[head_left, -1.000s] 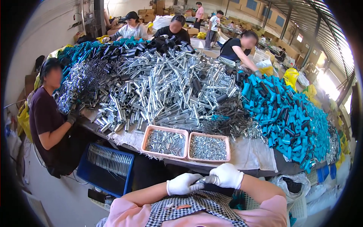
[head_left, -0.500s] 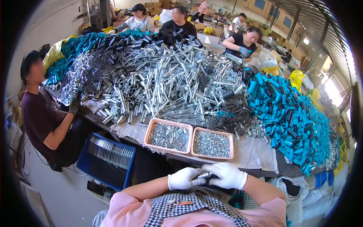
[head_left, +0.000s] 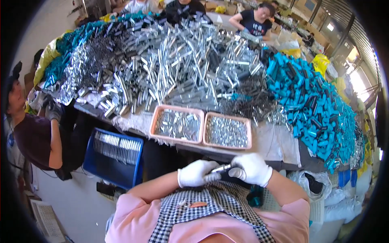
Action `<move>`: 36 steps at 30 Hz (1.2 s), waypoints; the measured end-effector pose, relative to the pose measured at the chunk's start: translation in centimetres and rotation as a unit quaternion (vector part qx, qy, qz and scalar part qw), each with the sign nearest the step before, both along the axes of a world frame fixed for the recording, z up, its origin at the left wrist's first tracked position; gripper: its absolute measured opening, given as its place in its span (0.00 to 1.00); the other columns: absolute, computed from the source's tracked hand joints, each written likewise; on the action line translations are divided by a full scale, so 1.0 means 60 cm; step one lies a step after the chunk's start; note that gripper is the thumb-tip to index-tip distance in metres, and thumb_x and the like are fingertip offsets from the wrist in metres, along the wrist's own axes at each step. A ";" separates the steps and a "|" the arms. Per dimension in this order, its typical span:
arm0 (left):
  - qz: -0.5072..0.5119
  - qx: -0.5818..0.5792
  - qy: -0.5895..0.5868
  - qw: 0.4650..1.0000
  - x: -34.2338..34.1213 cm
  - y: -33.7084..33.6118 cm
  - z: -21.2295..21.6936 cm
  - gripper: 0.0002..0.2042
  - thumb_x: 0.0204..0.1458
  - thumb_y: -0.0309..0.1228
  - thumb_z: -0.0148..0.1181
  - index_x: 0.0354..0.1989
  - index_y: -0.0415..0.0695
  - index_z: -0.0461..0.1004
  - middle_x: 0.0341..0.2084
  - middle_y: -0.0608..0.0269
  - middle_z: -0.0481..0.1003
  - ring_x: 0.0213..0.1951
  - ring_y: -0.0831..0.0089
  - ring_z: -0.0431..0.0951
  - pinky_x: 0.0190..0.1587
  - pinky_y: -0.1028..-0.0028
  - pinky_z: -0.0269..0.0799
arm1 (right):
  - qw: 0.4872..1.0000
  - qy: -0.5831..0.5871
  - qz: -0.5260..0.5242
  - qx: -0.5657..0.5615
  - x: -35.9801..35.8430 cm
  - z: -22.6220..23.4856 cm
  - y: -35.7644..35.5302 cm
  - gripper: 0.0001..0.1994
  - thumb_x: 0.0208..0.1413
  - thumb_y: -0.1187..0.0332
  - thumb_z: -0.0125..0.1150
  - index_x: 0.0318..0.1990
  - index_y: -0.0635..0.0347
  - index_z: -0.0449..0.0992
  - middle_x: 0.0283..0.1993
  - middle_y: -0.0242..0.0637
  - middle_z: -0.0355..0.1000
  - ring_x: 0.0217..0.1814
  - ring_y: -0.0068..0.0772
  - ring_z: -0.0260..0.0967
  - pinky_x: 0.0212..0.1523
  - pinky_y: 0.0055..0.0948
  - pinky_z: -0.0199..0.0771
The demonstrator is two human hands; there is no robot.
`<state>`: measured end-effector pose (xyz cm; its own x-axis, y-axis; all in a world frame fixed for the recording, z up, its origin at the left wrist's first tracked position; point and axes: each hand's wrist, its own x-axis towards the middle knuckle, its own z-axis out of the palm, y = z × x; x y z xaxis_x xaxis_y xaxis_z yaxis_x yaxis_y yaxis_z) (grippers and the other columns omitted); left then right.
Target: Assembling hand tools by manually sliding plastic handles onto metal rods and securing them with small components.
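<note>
Both hands wear white gloves and meet in front of the checked apron. My left hand is closed round a short, shiny metal tube, which slants up to the right. At the tube's upper end, my right hand grips with thumb and bent fingers. Whatever small part may sit inside the right fingers is hidden. Just beyond the hands, at the table edge, stand two pink trays. The left tray has small metal pins in it, and the right tray has smaller metal pieces.
A large heap of metal tubes covers the table, with dark springs at its near right. Teal plastic parts pile up on the right. A blue crate of metal rods stands lower left. Co-workers sit left and across.
My hands have drawn slightly apart, and more of the metal tube shows between them. The whole view has shifted, so the table sits higher. The co-worker at left has leaned back.
</note>
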<state>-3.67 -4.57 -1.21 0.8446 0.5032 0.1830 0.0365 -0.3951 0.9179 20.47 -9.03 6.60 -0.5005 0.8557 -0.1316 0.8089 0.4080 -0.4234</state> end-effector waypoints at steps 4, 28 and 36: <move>-0.013 0.010 0.019 1.000 0.012 -0.001 0.002 0.20 0.57 0.45 0.59 0.42 0.36 0.74 0.31 0.40 0.76 0.36 0.43 0.78 0.40 0.56 0.73 | 0.995 0.058 0.077 0.037 -0.020 0.001 -0.002 0.21 0.46 0.64 0.71 0.48 0.59 0.76 0.35 0.45 0.77 0.38 0.48 0.76 0.40 0.38 0.76; -0.025 -0.028 0.050 0.998 0.005 -0.008 0.001 0.20 0.55 0.44 0.63 0.43 0.38 0.75 0.29 0.44 0.77 0.34 0.48 0.79 0.37 0.59 0.74 | 0.995 0.008 -0.036 -0.090 -0.001 -0.006 -0.010 0.38 0.56 0.29 0.41 0.33 0.60 0.79 0.23 0.42 0.73 0.29 0.47 0.76 0.32 0.37 0.74; 0.336 -0.094 -0.182 0.919 -0.067 0.026 0.021 0.14 0.58 0.40 0.59 0.29 0.41 0.71 0.21 0.61 0.73 0.22 0.70 0.73 0.29 0.72 0.72 | 0.989 0.123 0.060 0.053 -0.029 -0.050 -0.005 0.51 0.34 0.37 0.73 0.60 0.68 0.65 0.54 0.50 0.72 0.53 0.51 0.72 0.57 0.41 0.71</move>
<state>-7.66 -3.04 0.04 0.2313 0.9407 0.2481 -0.1082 -0.2285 0.9675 18.71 -9.32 3.57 -0.6053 0.7903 0.0951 0.6292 0.5482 -0.5509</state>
